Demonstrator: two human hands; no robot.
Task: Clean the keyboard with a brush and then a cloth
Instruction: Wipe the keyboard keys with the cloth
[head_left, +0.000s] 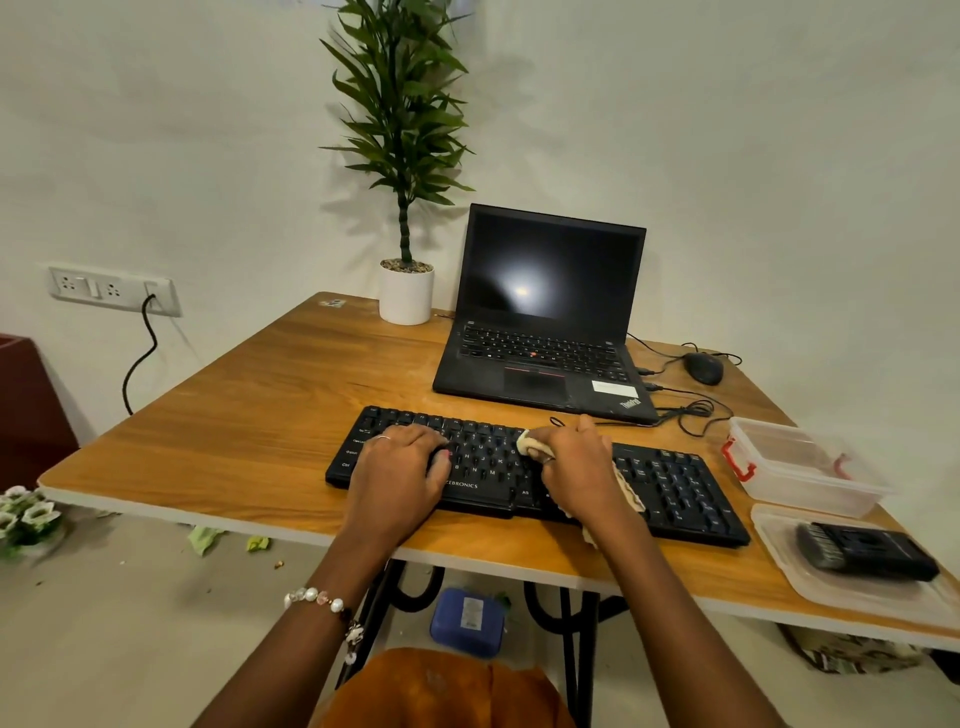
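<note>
A black Zebronics keyboard (535, 475) lies across the near middle of the wooden table (260, 415), its long side roughly along the front edge. Much of its middle is covered by the two hands, so only the left end, a strip of keys between the hands and the number pad at the right end show clearly.

The left hand (402, 470) rests palm down on the left half of the keys, fingers bent and spread over them, holding nothing; a ring shows on one finger and a beaded bracelet (319, 598) on the wrist. The right hand (574, 465) grips a cream cloth (531, 445) and presses it onto the keys near the middle of the board. A bunched end of the cloth sticks out past the fingertips, and more of it trails under the wrist toward the table's front edge; how the fingers lie under it is hidden.

At the right edge a dark brush (865, 552) lies on a clear plastic lid (852, 592), its bristles hard to make out. Just behind stands a clear plastic container (802, 465) with red clips. Behind the keyboard sits an open ThinkPad laptop (545, 317) with a dark screen, a wired mouse (703, 367) to its right and a potted plant (405, 208) to its left, its top cut off by the frame.
</note>
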